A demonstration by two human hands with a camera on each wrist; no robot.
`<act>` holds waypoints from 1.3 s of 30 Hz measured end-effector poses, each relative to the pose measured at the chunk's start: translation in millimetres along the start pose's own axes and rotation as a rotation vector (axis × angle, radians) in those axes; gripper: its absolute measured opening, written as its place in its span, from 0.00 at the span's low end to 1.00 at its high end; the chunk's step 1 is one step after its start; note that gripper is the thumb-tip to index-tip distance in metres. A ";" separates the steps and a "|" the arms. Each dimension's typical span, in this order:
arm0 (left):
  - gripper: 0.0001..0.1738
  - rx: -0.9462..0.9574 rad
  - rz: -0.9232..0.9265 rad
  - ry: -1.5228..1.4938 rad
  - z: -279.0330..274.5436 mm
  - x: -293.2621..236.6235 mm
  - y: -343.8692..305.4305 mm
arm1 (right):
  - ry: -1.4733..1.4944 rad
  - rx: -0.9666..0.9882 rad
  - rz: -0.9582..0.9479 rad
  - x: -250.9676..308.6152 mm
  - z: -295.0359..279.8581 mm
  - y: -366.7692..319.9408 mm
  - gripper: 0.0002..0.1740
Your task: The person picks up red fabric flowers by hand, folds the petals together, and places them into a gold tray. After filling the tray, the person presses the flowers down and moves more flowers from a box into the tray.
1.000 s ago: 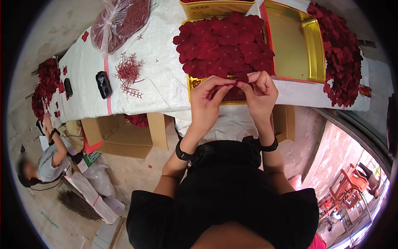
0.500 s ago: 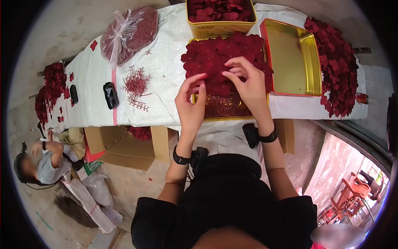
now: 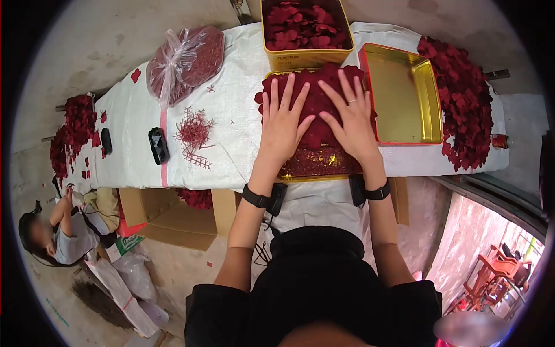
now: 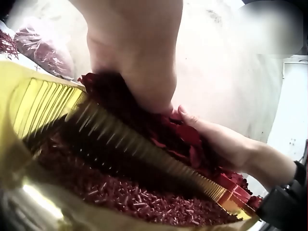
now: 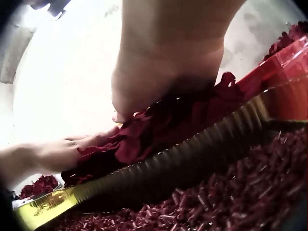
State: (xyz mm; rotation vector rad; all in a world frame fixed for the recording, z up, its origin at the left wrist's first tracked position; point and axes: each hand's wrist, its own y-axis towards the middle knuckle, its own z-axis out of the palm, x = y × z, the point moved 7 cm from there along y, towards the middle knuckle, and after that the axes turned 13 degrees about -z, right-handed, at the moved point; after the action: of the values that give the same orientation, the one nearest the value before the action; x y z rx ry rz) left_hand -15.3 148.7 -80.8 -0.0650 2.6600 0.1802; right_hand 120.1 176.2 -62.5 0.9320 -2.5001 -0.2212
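Dark red flower-shaped pieces (image 3: 315, 130) lie in a layer over the ribbed gold tray (image 3: 321, 178). Both hands rest flat on them with fingers spread: the left hand (image 3: 283, 124) on the left half, the right hand (image 3: 354, 124) on the right half, a ring on one finger. Small dark red bits (image 4: 139, 197) fill the tray beneath, seen in the left wrist view. In the right wrist view the red pieces (image 5: 139, 139) sit above the ribbed wall, under the right hand (image 5: 163, 77). The palms hide part of the layer.
Behind stands a tin (image 3: 309, 59) of red pieces; at right lie an empty gold tin (image 3: 399, 92) and a petal heap (image 3: 465, 110). Leftward are a tied bag (image 3: 185, 63), a stem pile (image 3: 195, 136) and a black object (image 3: 158, 146). Another person (image 3: 72, 240) is at far left.
The hands were pinching together near the front edge, then moved apart over the red pieces. Now both are laid flat on them with fingers spread. The head view has shifted.
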 end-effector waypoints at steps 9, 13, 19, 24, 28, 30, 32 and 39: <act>0.34 0.031 0.038 0.103 22.2 7.3 0.5 | -0.017 0.175 0.002 -11.1 38.9 -7.9 0.34; 0.32 0.025 0.047 0.142 28.2 8.9 1.6 | 0.007 0.188 0.026 -13.6 47.6 -9.2 0.33; 0.32 0.011 0.045 0.167 30.3 7.3 3.1 | 0.015 0.177 0.043 -16.0 47.8 -8.3 0.33; 0.34 0.002 0.044 0.052 21.0 6.3 0.4 | 0.028 0.146 0.028 -7.4 29.5 -7.7 0.33; 0.36 0.027 0.022 -0.100 -0.1 -0.5 1.0 | 0.126 0.049 0.049 -2.3 2.3 -9.0 0.27; 0.36 0.030 0.023 -0.140 -7.4 -3.4 0.7 | 0.119 0.008 0.046 -2.9 -9.0 -10.9 0.26; 0.35 0.019 0.032 -0.114 -13.0 -6.0 -1.0 | 0.109 -0.056 0.034 -2.9 -24.4 -11.6 0.23; 0.31 0.081 0.256 -0.070 2.4 -54.6 -5.6 | 0.264 -0.239 0.133 -31.7 -61.6 -19.6 0.21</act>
State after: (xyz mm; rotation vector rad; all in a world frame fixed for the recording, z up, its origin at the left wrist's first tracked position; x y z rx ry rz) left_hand 34.7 144.4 -58.5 0.3034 2.5943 0.1544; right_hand 181.7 182.7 -25.7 0.6503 -2.2232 -0.3240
